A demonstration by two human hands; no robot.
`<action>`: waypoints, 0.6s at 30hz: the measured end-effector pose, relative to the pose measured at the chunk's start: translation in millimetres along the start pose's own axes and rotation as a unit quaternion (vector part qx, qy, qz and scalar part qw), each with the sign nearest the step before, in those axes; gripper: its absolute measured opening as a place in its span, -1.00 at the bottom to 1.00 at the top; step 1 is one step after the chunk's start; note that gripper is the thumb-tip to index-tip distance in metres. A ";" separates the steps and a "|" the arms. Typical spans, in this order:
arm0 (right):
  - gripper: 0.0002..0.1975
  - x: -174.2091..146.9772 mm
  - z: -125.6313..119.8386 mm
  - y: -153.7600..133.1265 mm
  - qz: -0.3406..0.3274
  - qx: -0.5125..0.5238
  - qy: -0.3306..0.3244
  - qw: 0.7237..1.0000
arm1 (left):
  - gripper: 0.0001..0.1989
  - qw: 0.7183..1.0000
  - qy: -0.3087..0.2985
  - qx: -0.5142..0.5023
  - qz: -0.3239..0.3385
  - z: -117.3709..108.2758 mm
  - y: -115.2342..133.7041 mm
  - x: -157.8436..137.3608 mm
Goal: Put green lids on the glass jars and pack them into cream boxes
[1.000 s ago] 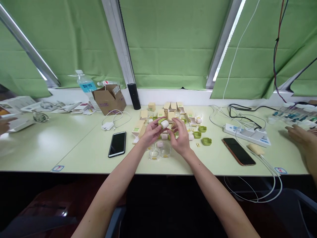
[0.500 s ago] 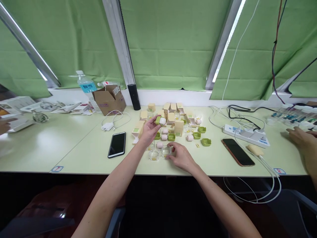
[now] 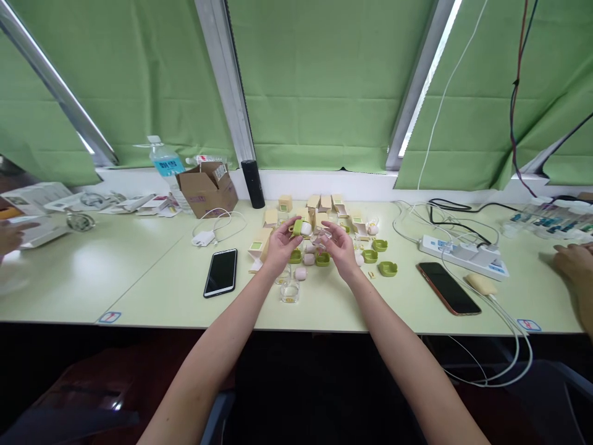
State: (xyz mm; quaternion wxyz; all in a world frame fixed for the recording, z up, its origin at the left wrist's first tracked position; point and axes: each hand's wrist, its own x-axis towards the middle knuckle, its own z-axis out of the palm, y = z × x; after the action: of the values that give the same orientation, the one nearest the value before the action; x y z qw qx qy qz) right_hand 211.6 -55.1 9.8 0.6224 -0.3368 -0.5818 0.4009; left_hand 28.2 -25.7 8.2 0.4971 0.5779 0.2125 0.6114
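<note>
Raised above the table, my left hand (image 3: 280,245) is closed round a small green cup (image 3: 297,227) with a rounded white piece (image 3: 306,228) at its right end. My right hand (image 3: 341,250) pinches a clear plastic cover (image 3: 321,237) just to the right of it, with a small gap between the two. Below them a second clear cover (image 3: 290,292) stands on the table near the front edge. A pale pink roll-shaped piece (image 3: 301,273) lies behind that cover. Several green cups (image 3: 388,268) and pink pieces are spread around, partly hidden by my hands.
Small beige boxes (image 3: 285,203) cluster at the back. A black-screened phone (image 3: 220,272) lies left, another phone (image 3: 448,288) right, beside a power strip (image 3: 463,254) with tangled cables. A brown carton (image 3: 207,189) and a black cylinder (image 3: 252,184) stand behind. Other people's hands (image 3: 573,262) show at both sides.
My right hand has lifted the clear cover off the table and brought it up beside the green cup. My left hand has stayed nearly in place.
</note>
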 end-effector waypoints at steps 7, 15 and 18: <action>-0.43 -10.9 1.9 3.1 0.031 0.035 0.049 0.998 | -0.47 0.996 -0.032 0.075 0.036 7.3 6.1 -4.1; -0.43 -12.6 2.9 -0.5 0.053 0.073 0.041 0.995 | -0.50 0.990 -0.080 0.106 0.038 10.0 10.8 -4.6; -0.42 -13.8 4.4 -1.7 0.072 0.105 0.048 0.991 | -0.48 0.988 -0.096 0.117 0.032 8.2 10.5 -4.7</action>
State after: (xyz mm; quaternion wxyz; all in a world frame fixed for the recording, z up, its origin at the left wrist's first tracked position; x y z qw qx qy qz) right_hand 207.3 -68.4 5.5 0.6510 -0.3297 -0.4799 0.4871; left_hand 31.1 -36.7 16.6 0.4247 0.6944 0.2150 0.5397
